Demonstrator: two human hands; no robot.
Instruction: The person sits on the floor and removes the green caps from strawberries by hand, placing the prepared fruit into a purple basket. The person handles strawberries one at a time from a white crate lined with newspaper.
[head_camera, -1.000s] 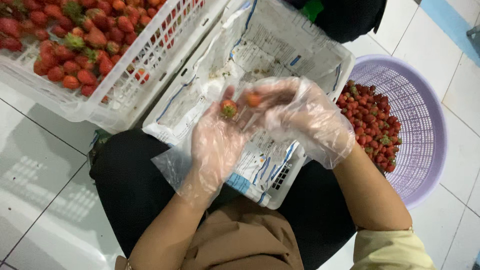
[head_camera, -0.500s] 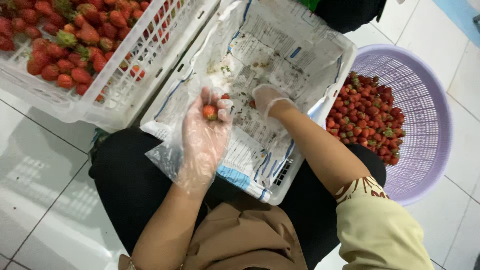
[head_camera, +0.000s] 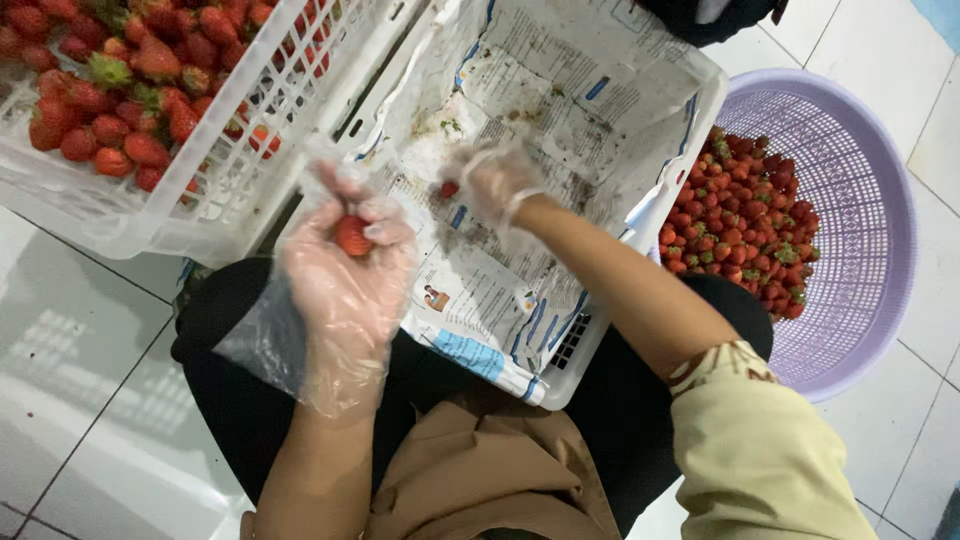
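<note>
Head view: gloved left hand, frame centre-left, fingers clamped on a strawberry. Gloved right hand pinches a small red piece over the paper-lined crate; purple basket of strawberries at right.

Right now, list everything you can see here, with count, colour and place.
white crate: one, upper left, full of red strawberries.
paper-lined crate: one, white, centre, on the lap.
purple basket: one, right, on the floor, holding strawberries.
strawberry: one, red, in the left hand.
small red piece: one, at the right fingertips.
tiled floor: white.
left hand: clear glove, holding the strawberry.
right hand: clear glove, over the paper.
</note>
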